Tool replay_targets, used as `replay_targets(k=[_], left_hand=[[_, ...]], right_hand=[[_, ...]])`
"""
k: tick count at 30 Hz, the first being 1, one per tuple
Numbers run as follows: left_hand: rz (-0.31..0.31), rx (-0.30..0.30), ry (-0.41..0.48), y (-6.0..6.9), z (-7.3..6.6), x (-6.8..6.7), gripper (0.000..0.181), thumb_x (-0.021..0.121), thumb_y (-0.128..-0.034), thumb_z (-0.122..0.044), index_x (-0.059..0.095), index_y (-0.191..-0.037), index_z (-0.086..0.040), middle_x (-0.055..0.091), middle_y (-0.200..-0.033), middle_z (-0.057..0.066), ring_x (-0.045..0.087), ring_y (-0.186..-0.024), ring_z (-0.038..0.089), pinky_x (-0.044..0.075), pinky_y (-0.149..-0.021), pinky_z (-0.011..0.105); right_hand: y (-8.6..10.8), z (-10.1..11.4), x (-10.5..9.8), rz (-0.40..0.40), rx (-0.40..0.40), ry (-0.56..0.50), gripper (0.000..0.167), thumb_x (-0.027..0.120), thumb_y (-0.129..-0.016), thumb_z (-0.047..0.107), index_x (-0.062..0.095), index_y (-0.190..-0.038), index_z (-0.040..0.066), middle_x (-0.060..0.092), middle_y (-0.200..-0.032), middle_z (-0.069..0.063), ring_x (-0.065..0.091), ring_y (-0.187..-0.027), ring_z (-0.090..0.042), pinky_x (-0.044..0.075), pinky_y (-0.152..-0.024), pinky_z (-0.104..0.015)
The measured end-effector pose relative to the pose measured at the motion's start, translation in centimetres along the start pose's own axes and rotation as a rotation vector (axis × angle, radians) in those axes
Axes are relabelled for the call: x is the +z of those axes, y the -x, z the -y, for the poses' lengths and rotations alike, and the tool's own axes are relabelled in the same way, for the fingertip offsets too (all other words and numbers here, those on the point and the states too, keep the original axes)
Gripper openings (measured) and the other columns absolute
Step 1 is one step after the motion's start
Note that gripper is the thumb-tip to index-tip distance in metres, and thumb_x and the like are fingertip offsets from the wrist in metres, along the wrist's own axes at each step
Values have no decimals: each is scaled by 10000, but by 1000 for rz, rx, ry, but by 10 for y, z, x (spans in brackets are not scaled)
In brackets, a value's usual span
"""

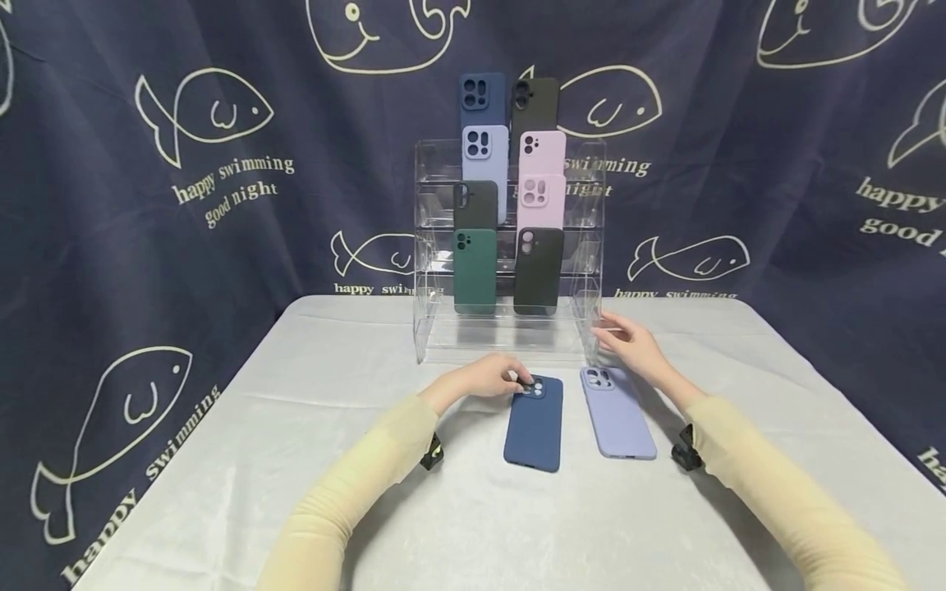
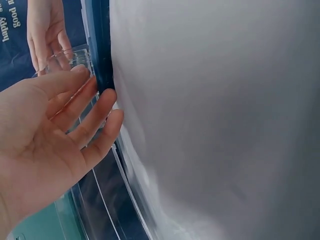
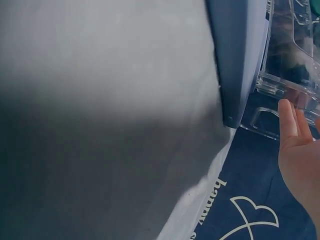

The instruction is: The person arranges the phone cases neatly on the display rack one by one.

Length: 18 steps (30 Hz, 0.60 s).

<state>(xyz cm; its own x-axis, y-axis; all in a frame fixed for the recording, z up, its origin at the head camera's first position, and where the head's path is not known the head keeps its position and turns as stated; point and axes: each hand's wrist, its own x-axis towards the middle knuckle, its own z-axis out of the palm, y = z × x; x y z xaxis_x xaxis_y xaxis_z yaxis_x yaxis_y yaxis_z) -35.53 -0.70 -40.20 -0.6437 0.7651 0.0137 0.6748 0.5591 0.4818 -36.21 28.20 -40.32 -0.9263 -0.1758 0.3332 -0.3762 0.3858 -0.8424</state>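
Observation:
A dark blue phone case [image 1: 534,425] lies on the table with its camera cutout toward the stand. My left hand [image 1: 493,377] is at its upper left corner. In the left wrist view, the fairly straight fingers [image 2: 100,117] meet the end of the case, with the thumb beside it; whether they grip it is unclear. To the right lies a lavender phone case [image 1: 621,417]. Beyond its top end my right hand [image 1: 632,345] reaches to the right side panel of the clear acrylic stand [image 1: 510,335], fingers extended at the panel and holding nothing.
The tiered stand bears several phone cases, among them a green one [image 1: 475,271], a black one [image 1: 538,272], a pink one [image 1: 543,153] and a light blue one [image 1: 486,176]. A grey-white cloth covers the table [image 1: 473,533]. Behind hangs a dark blue curtain [image 1: 296,205] with fish drawings.

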Motion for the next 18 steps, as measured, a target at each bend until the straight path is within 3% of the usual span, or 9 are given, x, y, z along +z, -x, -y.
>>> replay_targets(k=[4,8,11,15,18], left_hand=[[3,20,41,3,1,1,226,615,-875,-38,662,-1095,-22,691,-1053,93,647,-968,189,512,-855,165],[8,-13,94,6,4,3,243,638,-848,-7,659,-1090,-20,709,-919,87,649,-842,142,501,-774,129],[-4,-41,104,7,4,2,262,656,-837,-16,657,-1099,-30,705,-925,89,653,-841,148,508,-780,145],[-56,-83,59,7,4,1,317,691,-825,-75,637,-1134,-32,678,-1034,104,660,-925,200,522,-840,206],[-66,-112,32,6,4,0,360,704,-823,-117,625,-1161,-22,663,-1117,111,655,-986,223,520,-883,233]], right_hand=[[1,-3,1,-19,-33,9,546,572,-938,159,364,-1388,-71,489,-1284,-336,552,-872,156,512,-798,-88],[1,-4,3,-43,-55,69,521,575,-936,163,400,-1367,-71,506,-1281,-318,529,-883,161,483,-793,-42],[1,-4,3,-65,-57,104,516,581,-934,189,423,-1360,-57,525,-1270,-301,599,-928,29,493,-793,-55],[1,-5,4,-81,-87,112,542,592,-928,255,443,-1347,-54,540,-1250,-292,636,-1017,-264,528,-797,-113],[0,-7,4,-94,-113,91,551,607,-917,272,459,-1331,-60,554,-1225,-289,639,-1004,-311,546,-785,-145]])
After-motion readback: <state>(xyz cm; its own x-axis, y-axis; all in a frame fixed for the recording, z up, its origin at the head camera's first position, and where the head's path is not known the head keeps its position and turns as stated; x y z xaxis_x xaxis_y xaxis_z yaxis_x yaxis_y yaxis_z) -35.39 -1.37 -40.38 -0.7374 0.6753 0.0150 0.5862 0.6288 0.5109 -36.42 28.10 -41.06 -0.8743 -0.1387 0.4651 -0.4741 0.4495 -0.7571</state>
